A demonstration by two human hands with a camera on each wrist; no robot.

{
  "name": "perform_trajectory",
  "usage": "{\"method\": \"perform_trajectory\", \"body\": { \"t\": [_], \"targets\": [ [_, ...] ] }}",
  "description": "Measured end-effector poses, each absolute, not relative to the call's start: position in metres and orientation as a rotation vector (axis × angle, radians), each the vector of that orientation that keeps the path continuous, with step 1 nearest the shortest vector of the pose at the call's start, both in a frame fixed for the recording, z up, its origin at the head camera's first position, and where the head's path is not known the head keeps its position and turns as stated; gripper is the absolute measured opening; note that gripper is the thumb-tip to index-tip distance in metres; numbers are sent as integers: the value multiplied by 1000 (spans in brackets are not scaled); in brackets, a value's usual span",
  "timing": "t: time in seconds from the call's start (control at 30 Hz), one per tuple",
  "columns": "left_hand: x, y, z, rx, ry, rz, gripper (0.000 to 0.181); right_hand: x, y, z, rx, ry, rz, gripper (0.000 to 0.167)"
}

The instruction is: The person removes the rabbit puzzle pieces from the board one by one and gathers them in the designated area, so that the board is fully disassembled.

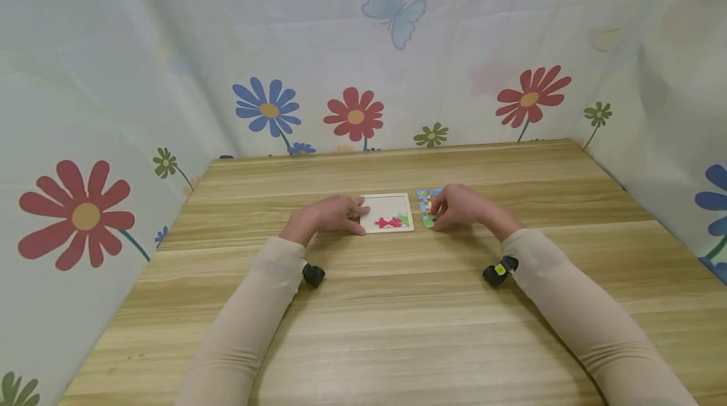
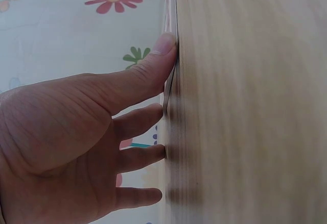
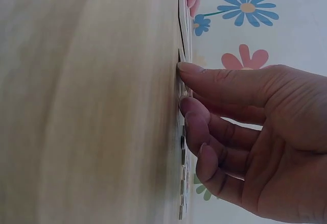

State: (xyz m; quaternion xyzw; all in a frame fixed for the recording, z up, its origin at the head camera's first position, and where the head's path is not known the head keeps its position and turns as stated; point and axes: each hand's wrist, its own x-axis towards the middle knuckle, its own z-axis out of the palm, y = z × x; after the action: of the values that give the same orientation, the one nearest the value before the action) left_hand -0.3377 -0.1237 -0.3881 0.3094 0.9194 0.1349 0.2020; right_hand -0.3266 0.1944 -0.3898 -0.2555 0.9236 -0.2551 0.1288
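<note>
A shallow wooden puzzle tray (image 1: 383,204) with a pale frame lies flat on the table. Pink and green puzzle pieces (image 1: 392,222) sit along its lower right inside. My left hand (image 1: 332,213) rests at the tray's left side, thumb at the near corner and fingers on the frame; in the left wrist view its fingers are nearly straight. Right of the tray, my right hand (image 1: 462,207) pinches a green puzzle piece (image 1: 427,221) at the near end of a group of loose pieces (image 1: 423,194). The right fingers are curled, and the hand hides part of that group.
The wood-grain table (image 1: 363,317) spreads around the tray, its far edge meeting a white curtain (image 1: 318,27) printed with flowers and a butterfly. Small black wrist cameras (image 1: 313,274) sit at both sleeve cuffs.
</note>
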Motion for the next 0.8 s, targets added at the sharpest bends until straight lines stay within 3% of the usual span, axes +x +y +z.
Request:
{"method": "perform_trajectory", "body": {
  "t": [0.8],
  "targets": [
    [-339, -125, -390, 844, 2576, 385, 69, -324, 179, -380, -771, 2744, -756, 24]
  ]
}}
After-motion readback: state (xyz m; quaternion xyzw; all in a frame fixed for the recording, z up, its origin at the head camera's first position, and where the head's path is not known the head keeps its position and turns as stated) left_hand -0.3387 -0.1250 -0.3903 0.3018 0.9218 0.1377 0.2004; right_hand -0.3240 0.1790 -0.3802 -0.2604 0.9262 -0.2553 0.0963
